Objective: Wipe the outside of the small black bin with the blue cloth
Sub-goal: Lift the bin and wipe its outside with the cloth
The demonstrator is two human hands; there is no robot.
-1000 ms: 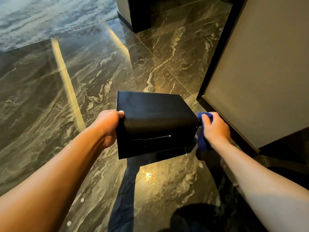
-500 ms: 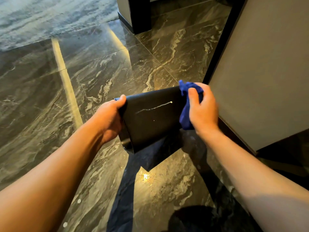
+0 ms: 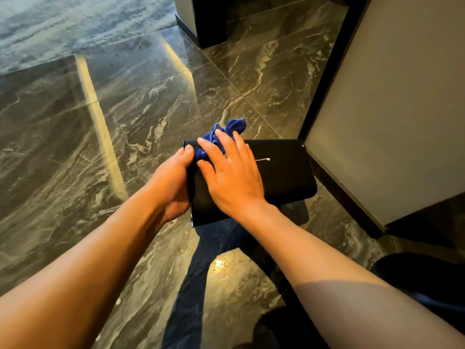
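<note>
The small black bin is held above the dark marble floor, a broad side turned up, with a thin pale streak on that side. My left hand grips the bin's left end, thumb on the top edge. My right hand lies flat on the upper side, fingers spread, pressing the blue cloth onto the bin's far left corner. Part of the cloth sticks out beyond my fingertips; the rest is under my palm.
A beige panel with a dark frame stands close on the right, nearly touching the bin's right end. A dark pillar base stands at the back. A pale rug covers the far left floor. My dark trouser leg is below the bin.
The bin has been tipped flatter, its streaked side now facing up. My right hand with the cloth has moved from the bin's right end across to the far left corner.
</note>
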